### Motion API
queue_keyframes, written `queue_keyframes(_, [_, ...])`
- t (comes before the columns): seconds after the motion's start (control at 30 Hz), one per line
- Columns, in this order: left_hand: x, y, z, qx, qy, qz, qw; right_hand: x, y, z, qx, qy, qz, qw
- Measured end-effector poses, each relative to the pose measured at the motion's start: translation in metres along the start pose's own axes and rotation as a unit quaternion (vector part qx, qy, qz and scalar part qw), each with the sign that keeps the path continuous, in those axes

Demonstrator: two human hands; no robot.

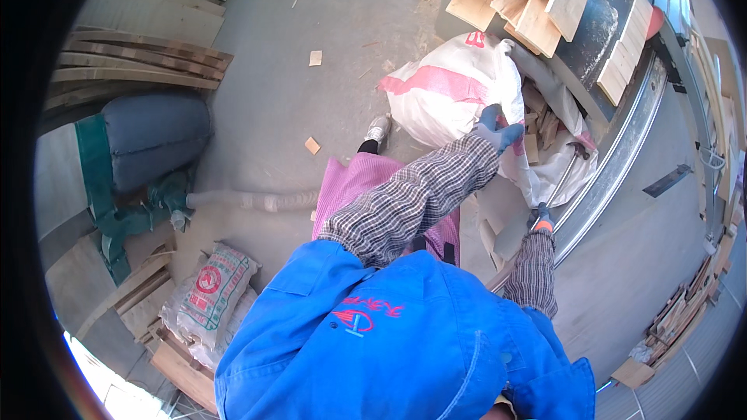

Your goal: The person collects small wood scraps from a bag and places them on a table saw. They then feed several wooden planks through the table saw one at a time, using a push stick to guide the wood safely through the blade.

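My left hand (499,132), in a blue glove, is closed on the rim of a white woven sack (436,97) with a pink band. The sack lies with its mouth open toward the right, and wood offcuts (542,120) show inside. My right hand (541,216), in a dark glove with an orange cuff, is wrapped round the handle of a hammer (562,183). The hammer's dark head (578,150) is at the sack's mouth, against its white lower edge; whether it touches the wood is unclear.
Wood boards (537,0) are stacked on a dark machine table at upper right, beside a curved metal rail (622,163). Left stand a green machine (117,210) with a hose (264,201), curved planks (140,58) and a filled bag (210,284). Small wood squares (313,145) dot the floor.
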State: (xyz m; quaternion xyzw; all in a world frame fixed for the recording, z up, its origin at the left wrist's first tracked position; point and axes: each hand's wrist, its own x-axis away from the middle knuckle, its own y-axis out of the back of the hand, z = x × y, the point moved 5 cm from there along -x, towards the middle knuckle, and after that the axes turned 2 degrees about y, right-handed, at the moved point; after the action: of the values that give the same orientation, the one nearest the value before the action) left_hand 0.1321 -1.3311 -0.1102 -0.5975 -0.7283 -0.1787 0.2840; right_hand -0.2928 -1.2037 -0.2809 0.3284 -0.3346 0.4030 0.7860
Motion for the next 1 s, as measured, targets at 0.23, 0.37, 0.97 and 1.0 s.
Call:
queue_keyframes(0.23, [-0.003,0.071,0.048,0.021,0.066,-0.028,0.997,-0.065,0.04,-0.023,0.241,0.229,-0.141,0.933])
queue_keyframes(0.37, [0.018,0.155,0.089,0.016,0.082,-0.051,0.995,0.011,-0.009,0.002,0.261,0.203,-0.171,0.928])
queue_keyframes(0.97, [0.061,0.063,0.04,-0.427,-0.191,0.27,0.842,0.252,0.049,-0.168,-0.095,0.384,-0.319,0.861])
queue_keyframes(1.0, [0.072,0.043,0.026,-0.459,-0.251,0.318,0.791,0.274,0.055,-0.208,-0.178,0.35,-0.339,0.855])
